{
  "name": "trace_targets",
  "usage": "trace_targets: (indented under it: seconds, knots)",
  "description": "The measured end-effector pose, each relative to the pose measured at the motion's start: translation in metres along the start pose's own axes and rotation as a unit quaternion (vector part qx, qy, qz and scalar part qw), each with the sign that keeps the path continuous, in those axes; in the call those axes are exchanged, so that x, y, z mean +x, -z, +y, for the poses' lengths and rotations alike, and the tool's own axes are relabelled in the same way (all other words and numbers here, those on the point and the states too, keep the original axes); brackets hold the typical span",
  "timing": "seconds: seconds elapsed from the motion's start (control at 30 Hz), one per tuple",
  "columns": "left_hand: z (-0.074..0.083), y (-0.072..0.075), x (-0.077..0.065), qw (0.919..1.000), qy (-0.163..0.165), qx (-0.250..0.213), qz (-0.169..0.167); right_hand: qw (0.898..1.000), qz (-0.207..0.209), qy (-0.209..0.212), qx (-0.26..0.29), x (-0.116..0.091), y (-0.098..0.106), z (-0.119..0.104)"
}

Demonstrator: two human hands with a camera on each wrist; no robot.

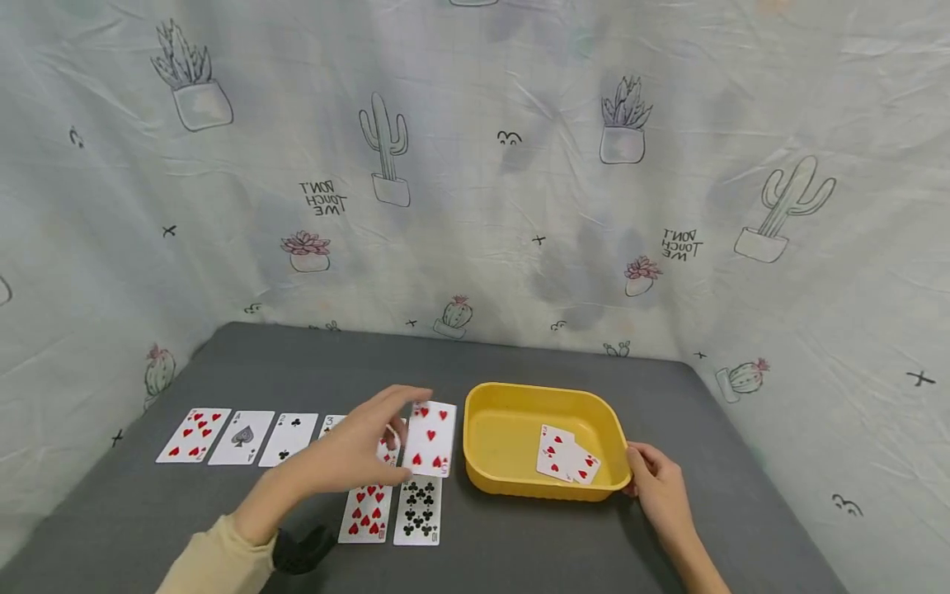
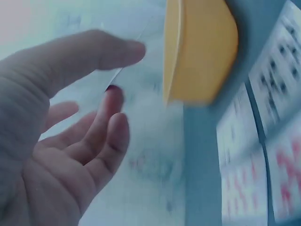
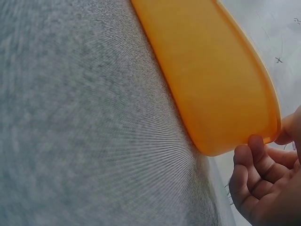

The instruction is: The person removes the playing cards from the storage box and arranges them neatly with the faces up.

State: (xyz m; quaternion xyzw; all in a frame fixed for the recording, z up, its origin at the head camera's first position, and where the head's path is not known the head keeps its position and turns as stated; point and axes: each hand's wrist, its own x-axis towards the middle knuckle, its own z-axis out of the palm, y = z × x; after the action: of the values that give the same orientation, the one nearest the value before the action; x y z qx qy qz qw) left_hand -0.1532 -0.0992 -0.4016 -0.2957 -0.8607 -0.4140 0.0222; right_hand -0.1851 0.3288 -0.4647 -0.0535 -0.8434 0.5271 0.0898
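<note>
My left hand (image 1: 364, 441) pinches a five of hearts (image 1: 430, 439) between thumb and fingers, holding it up just left of a yellow tray (image 1: 475, 477). The left wrist view shows that card almost edge-on, a thin line between thumb (image 2: 120, 54) and fingertip. At the tray's right end, my right hand (image 1: 660, 487) grips the rim, with the thumb on one side of the wall and curled fingers (image 3: 256, 165) on the other. Inside the tray lie a three of hearts (image 1: 552, 445) and another heart card (image 1: 586, 466), partly overlapping.
Left on the dark grey table (image 1: 512, 544), a row holds a heart card (image 1: 195, 435), an ace of spades (image 1: 241, 437), a two of clubs (image 1: 288, 437) and more cards partly hidden by my left hand. Below are a ten of hearts (image 1: 367, 513) and ten of clubs (image 1: 418, 511).
</note>
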Motion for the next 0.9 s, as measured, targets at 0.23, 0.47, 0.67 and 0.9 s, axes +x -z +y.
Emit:
trace_targets:
  seconds: [0.23,0.47,0.67,0.9]
  knots:
    - [-0.036,0.040,-0.083,0.9947,0.100,0.018,0.013,1.000,-0.011,-0.003,0.000,0.000,0.000,-0.006]
    - [-0.068,0.046,-0.111,0.9908,0.132,-0.027,0.004,1.000,-0.015,0.009,-0.006,0.001,0.005,-0.011]
    - [-0.081,0.040,-0.113,0.9901,0.115,-0.074,-0.032,1.000,-0.011,0.011,-0.019,0.002,0.006,-0.010]
    - [-0.090,0.039,-0.117,0.9880,0.113,-0.093,-0.050,1.000,-0.021,0.010,-0.012,0.006,0.004,-0.004]
